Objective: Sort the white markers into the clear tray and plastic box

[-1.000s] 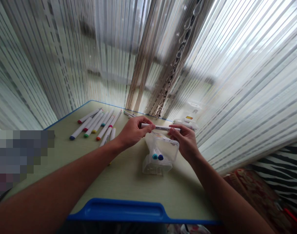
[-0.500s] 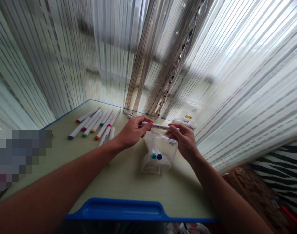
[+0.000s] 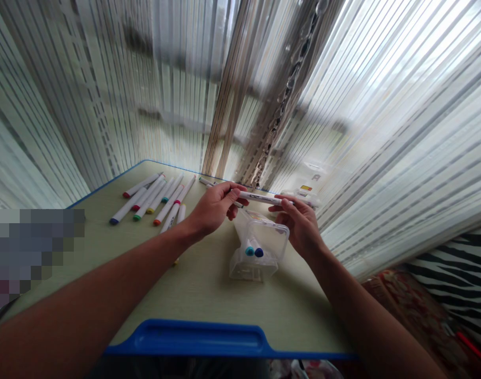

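Note:
A white marker (image 3: 261, 198) with dark print is held level between my two hands, above a clear plastic case. My left hand (image 3: 218, 206) pinches its left end, and my right hand (image 3: 297, 217) grips the right end between thumb and fingers. My fingers hide both tips of the marker. Below them the clear plastic case (image 3: 282, 237) lies on the table with its open end toward me. Inside it are a teal-capped marker (image 3: 249, 251) and a blue-capped marker (image 3: 258, 252).
Several white markers with coloured caps (image 3: 157, 197) lie spread at the left of the table (image 3: 208, 295). A few more sit behind my left hand. Another clear case (image 3: 303, 196) stands at the back right, by the striped curtain (image 3: 177, 105). A blue tray edge (image 3: 200, 337) runs along the front.
Both hands have shifted slightly, raising the marker a little. More of its printed barrel shows between my fingers. The case and the loose markers stay where they were.

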